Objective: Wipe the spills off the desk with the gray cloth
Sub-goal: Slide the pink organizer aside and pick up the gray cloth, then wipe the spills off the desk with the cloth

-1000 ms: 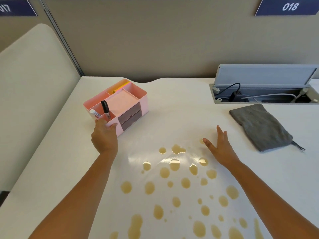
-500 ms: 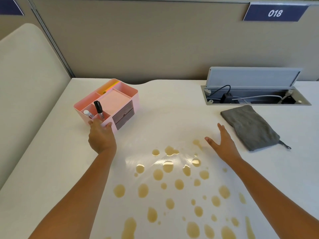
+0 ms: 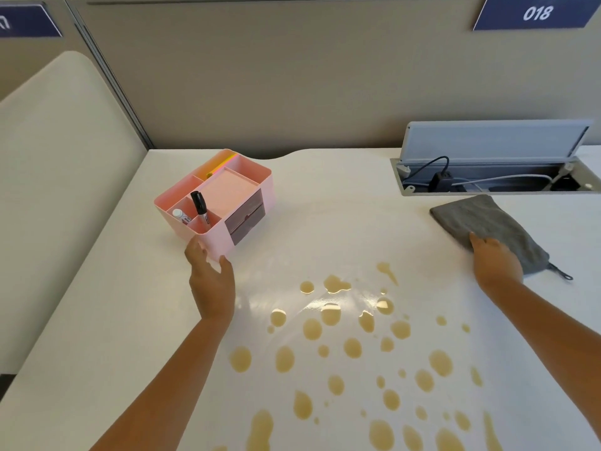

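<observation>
Far left: padded divider panel (image 3: 48,190) along desk (image 3: 97,320) edge, out of play.

Left hand (image 3: 211,288) spread wide, thumb and forefinger cupping near corner of pink organizer (image 3: 224,203), touching its wall, not lifting. Probably bracing or nudging it away from the wet area so the wipe path stays free. Inside organizer: black marker (image 3: 199,206) upright in front compartment, white-capped pen (image 3: 180,216) beside it, pink pad in the big compartment, yellow sheet at back, dark drawers on the side facing the spills.

Centre: tan spills (image 3: 354,349) scattered from mid-desk down to the near edge, many separate drops, none wiped yet. Nearest drops just right of left wrist, organizer close but apart from them.

Right: open cable tray (image 3: 487,187) set into desk, lid up, plug and cables inside. Gray cloth (image 3: 481,222) lying flat on desk just in front of the tray, dry side of the spills. Right hand (image 3: 494,265) laid on cloth's near end, palm down, fingers flat on fabric; not closed around it yet, looks like start of the pick-up. Cloth's loop tag (image 3: 561,271) sticking out right of the hand.

Obstacles: organizer only thing near the wipe zone. Risk: open tray close behind cloth, so keep liquid pushed away from it.
</observation>
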Motion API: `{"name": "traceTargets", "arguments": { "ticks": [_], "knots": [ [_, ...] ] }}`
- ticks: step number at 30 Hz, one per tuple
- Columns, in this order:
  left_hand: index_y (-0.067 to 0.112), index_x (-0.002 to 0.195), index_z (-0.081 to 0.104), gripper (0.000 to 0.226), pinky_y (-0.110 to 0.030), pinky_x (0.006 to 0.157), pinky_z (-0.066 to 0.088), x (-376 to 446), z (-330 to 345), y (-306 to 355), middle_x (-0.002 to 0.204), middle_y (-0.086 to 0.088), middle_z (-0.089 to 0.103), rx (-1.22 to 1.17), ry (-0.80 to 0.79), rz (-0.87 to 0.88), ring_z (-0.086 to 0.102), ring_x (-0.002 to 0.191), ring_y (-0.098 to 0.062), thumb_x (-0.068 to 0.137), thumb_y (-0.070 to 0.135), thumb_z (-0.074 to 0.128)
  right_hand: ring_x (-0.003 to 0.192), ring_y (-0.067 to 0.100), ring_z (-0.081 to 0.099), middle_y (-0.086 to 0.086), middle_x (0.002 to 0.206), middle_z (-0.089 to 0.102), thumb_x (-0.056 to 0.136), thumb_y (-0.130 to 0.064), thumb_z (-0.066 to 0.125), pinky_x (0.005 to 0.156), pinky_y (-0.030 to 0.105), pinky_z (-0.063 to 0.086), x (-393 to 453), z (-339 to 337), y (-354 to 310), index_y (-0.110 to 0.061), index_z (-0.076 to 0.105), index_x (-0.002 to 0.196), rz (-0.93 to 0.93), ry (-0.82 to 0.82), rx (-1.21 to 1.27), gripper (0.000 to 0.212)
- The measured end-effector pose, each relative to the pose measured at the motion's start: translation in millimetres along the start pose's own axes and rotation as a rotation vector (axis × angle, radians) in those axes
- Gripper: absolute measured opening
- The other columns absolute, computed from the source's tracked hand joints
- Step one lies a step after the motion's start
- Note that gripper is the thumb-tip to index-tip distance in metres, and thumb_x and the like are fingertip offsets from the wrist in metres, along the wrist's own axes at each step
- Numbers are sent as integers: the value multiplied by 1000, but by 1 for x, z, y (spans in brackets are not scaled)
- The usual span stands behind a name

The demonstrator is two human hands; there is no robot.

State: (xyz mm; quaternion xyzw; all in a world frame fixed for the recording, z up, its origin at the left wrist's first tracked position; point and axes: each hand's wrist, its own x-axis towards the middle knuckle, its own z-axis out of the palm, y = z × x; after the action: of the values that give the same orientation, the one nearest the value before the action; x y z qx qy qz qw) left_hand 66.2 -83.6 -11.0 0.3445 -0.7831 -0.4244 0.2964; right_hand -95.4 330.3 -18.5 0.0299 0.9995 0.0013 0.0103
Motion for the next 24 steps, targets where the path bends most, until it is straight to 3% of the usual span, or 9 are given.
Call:
{"name": "traceTargets", "arguments": {
  "ticks": [4, 6, 9, 11, 13, 16, 19, 21, 24],
  "knots": [
    [5, 108, 51, 26, -29, 75, 48, -18, 1, -1, 112, -14, 64, -84, 82, 96, 61, 99, -30, 84, -5, 50, 77, 37, 54, 27, 104, 61, 87, 3, 42, 67, 41, 48, 19, -27, 1, -5, 59, 118, 148, -3, 296, 36],
    [5, 101, 54, 21, -31, 74, 50, -24, 5, 3, 103, -13, 67, -101, 44, 101, 63, 93, -30, 84, -5, 50, 85, 41, 57, 27, 108, 62, 86, 0, 48, 73, 37, 45, 24, -43, -8, -6, 60, 119, 199, 35, 490, 36],
    [6, 101, 56, 22, -40, 75, 55, -33, 19, 28, 95, -7, 66, -195, -141, 27, 61, 83, -23, 83, -5, 50, 84, 31, 57, 20, 111, 64, 85, -2, 53, 70, 31, 47, 17, -67, -33, -8, 59, 121, 260, 34, 886, 36],
    [9, 102, 58, 21, -34, 74, 53, -41, 29, 56, 94, -4, 66, -266, -298, 36, 60, 78, -10, 84, -1, 54, 74, 20, 58, 12, 103, 65, 87, -2, 53, 57, 20, 53, 3, -82, -53, -6, 58, 120, 309, -73, 1311, 34],
    [16, 108, 59, 26, -18, 75, 47, -49, 36, 85, 102, 0, 65, -295, -489, 127, 59, 82, 3, 83, 14, 64, 75, 14, 62, 5, 92, 66, 89, -3, 52, 55, 16, 55, -17, -97, -76, -7, 59, 117, 346, -169, 1608, 29],
    [24, 132, 43, 65, -16, 99, 34, -65, 44, 121, 136, 2, 50, -92, -725, 453, 47, 120, -6, 75, 40, 70, 66, 11, 69, 1, 72, 73, 90, -1, 50, 59, 19, 57, -48, -114, -110, -10, 62, 100, 338, -284, 1921, 18],
    [14, 139, 34, 78, -34, 105, 36, -76, 47, 147, 141, -7, 47, 187, -629, 762, 44, 129, -22, 75, 42, 68, 57, 10, 68, 3, 60, 72, 89, 0, 50, 54, 19, 55, -73, -120, -140, -8, 61, 84, 324, -375, 2062, 14],
    [8, 129, 49, 56, -40, 92, 46, -74, 42, 157, 123, -12, 63, 195, -461, 805, 60, 110, -28, 79, 27, 67, 57, 11, 69, 4, 60, 72, 89, -1, 51, 54, 20, 55, -83, -123, -150, -6, 61, 83, 302, -398, 2112, 13],
    [6, 103, 67, 24, -39, 78, 46, -68, 35, 167, 91, -12, 75, 151, -303, 817, 67, 79, -31, 81, 14, 60, 66, 16, 70, 8, 70, 73, 92, -10, 49, 64, 24, 58, -93, -122, -157, -7, 63, 89, 332, -405, 2251, 15]
  ]
}}
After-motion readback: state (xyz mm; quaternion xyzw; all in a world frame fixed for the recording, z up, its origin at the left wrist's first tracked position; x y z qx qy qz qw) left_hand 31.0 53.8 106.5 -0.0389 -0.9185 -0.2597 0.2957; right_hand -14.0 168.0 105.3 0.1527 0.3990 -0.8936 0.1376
